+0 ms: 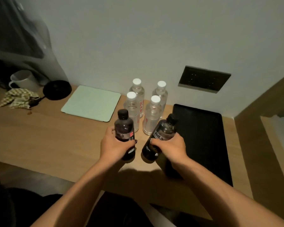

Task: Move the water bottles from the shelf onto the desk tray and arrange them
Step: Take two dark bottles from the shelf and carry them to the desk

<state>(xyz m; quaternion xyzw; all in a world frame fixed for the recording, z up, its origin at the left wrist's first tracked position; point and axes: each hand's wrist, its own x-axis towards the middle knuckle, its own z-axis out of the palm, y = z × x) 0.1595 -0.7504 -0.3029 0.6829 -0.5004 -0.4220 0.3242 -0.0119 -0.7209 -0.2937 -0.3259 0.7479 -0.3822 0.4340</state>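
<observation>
Both hands have a full grip, left hand (pixel 115 145) and right hand (pixel 169 147) each wrapped round a dark bottle's middle, left bottle (pixel 124 128) upright, right bottle (pixel 161 136) tilted over the tabletop (pixel 56 136) beside the black tray (pixel 203 136), probably full, rigid-ish, smooth-labelled, so mid-body seems the safest hold.

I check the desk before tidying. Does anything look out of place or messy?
Two things stand out. A crumpled checked cloth lies loose at the desk's far left beside the white mug, with a small crumb near it. All four clear bottles stand on the bare desk, left of the black tray, not on it.
</observation>
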